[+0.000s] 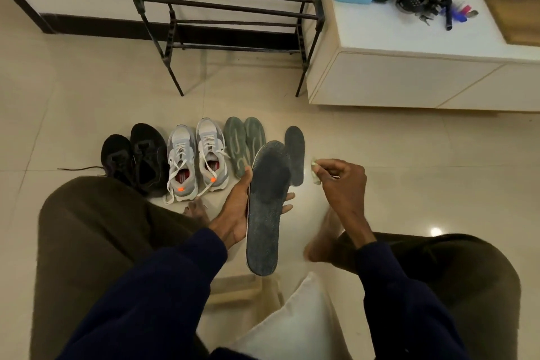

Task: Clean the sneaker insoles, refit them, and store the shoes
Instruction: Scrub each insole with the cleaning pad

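At the top centre of the frame an empty dark shoe rack (230,6) is seen against the wall, where the shoes are presumably to be stored. Below it, left of centre on the tiled floor, a pair of black sneakers (136,159) and a pair of grey sneakers (197,156) are lined up side by side, and just to their right two green insoles (245,140) and one dark insole (295,152) are laid flat. At the centre of the frame another dark insole (264,210) is held upright off the floor by the left hand (238,207), gripped across its middle with the thumb on one edge and the fingers wrapped behind. It is judged to be light, thin and bendable, so it is best supported at the waist, as here, where it will flop least under rubbing; pinched at the toe or heel, it would probably fold. Its top looks rough and not slippery. To the right of centre the right hand (342,181) is closed around a small pale wad (315,172), possibly a cloth or wipe, though this cannot be told for certain.
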